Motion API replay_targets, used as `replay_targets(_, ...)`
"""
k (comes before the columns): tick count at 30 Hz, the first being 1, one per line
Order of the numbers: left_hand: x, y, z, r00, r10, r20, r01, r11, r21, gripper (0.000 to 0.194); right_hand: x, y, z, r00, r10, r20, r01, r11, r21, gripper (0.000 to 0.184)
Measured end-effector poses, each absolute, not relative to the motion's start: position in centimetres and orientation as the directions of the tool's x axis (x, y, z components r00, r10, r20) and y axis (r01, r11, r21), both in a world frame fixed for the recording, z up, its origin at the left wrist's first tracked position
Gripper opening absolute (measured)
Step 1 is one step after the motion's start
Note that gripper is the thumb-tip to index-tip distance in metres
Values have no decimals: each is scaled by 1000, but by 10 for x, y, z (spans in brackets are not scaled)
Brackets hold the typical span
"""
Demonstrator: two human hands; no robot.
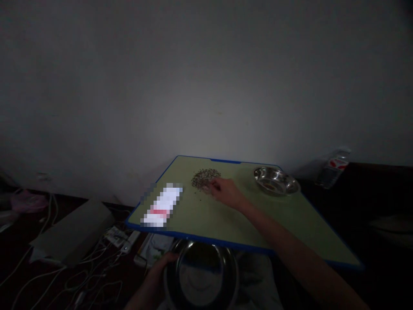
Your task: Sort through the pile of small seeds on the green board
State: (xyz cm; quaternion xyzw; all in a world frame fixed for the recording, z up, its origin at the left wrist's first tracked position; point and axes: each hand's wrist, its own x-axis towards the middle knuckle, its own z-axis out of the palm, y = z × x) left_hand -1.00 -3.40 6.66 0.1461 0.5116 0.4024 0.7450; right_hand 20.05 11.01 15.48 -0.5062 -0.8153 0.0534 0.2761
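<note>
My right hand [226, 192] reaches across a green board with a blue rim [206, 234] and its fingertips pinch together at the edge of a small heap of brownish grains [205, 177]. What the fingers hold is too small to make out. My left hand [163, 263] grips the rim of a steel bowl [202, 275] held below the board's near edge. A second, smaller steel bowl [276, 180] stands on the board to the right of the heap.
A blurred white and red flat object [161, 205] lies on the board's left side. White cables and a power strip [121, 241] clutter the dark floor at left beside a grey box [73, 234]. A plastic bottle [334, 168] leans at right. A pale wall rises behind.
</note>
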Motion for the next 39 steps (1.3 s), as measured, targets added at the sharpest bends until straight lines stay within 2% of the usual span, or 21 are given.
replay_targets(6,-14,-30,71,73,760,-646,-488,592,641,10,186,121,152,-339,854,395,822,473,-318,19)
replay_targets(10,-11,-30,83,143,740,-658,-519,622,587,14,192,117,144,-307,876,373,834,436,-338,18)
replay_targets(19,-16,-26,66,190,779,-598,-487,604,631,11,199,112,142,-270,896,353,839,399,-369,19)
replay_targets(29,-19,-25,61,248,761,-600,-488,633,601,11,202,112,144,-274,882,383,842,413,-347,14)
replay_targets(39,-15,-28,69,184,780,-598,-523,592,613,17,202,113,142,-291,874,389,840,428,-334,14)
